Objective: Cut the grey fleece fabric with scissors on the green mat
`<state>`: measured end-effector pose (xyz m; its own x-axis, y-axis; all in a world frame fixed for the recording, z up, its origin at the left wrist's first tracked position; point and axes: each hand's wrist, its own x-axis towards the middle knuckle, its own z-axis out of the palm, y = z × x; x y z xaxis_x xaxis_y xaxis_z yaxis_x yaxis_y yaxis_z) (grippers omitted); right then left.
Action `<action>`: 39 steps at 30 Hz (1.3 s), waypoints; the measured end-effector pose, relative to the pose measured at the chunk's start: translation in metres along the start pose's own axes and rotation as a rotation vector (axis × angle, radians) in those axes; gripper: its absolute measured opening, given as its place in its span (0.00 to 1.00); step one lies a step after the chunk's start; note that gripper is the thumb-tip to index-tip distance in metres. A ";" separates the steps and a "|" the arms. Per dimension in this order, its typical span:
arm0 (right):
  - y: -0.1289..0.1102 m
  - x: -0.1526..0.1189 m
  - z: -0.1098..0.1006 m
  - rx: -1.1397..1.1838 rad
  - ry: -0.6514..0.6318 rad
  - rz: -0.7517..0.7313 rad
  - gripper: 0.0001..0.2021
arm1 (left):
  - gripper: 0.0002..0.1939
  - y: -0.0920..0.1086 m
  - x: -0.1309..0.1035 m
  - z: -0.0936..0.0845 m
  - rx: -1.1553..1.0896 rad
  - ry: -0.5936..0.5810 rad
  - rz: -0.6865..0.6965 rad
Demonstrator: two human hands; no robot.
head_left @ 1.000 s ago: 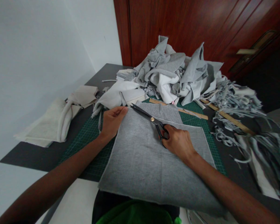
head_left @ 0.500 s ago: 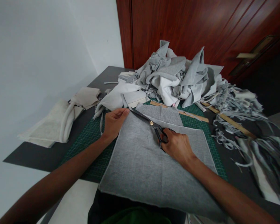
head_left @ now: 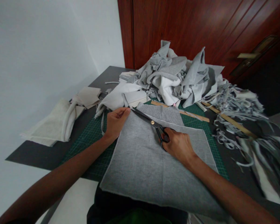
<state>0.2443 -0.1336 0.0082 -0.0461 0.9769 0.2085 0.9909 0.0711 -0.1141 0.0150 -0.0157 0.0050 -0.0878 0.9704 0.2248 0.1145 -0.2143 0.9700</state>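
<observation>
A large piece of grey fabric (head_left: 149, 168) lies over the green cutting mat (head_left: 85, 149) and hangs past the table's front edge. My left hand (head_left: 116, 121) pinches its far left corner between thumb and fingers. Wrapped in the handles of black scissors (head_left: 152, 122), my right hand (head_left: 178, 143) rests above the middle of the cloth. The blades point to the far left, their tips close to my left fingertips and only slightly apart. Beyond the blades lies a smaller grey fabric piece (head_left: 164, 112).
A wooden ruler (head_left: 198, 117) lies across the mat behind the cloth. A heap of grey and white fabric (head_left: 170, 74) is piled at the back, with thin scrap strips (head_left: 242, 102) to its right. Folded cream cloth (head_left: 53, 124) sits at the left by the wall.
The scissor blades look slightly more closed at the tips. Both hands keep their places on the cloth, and the whole view has shifted a little.
</observation>
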 end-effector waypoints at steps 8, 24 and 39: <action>-0.001 0.000 -0.002 -0.011 -0.027 -0.001 0.06 | 0.13 0.000 -0.001 0.000 0.024 -0.001 0.038; -0.008 -0.005 0.000 -0.040 -0.028 -0.007 0.04 | 0.14 -0.008 -0.002 0.002 -0.105 -0.010 -0.028; -0.017 -0.007 0.000 -0.063 -0.060 0.023 0.04 | 0.10 -0.009 0.001 -0.001 0.021 -0.007 0.112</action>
<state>0.2280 -0.1420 0.0084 -0.0290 0.9887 0.1472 0.9977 0.0376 -0.0562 0.0124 -0.0126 -0.0036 -0.0664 0.9414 0.3306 0.1441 -0.3188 0.9368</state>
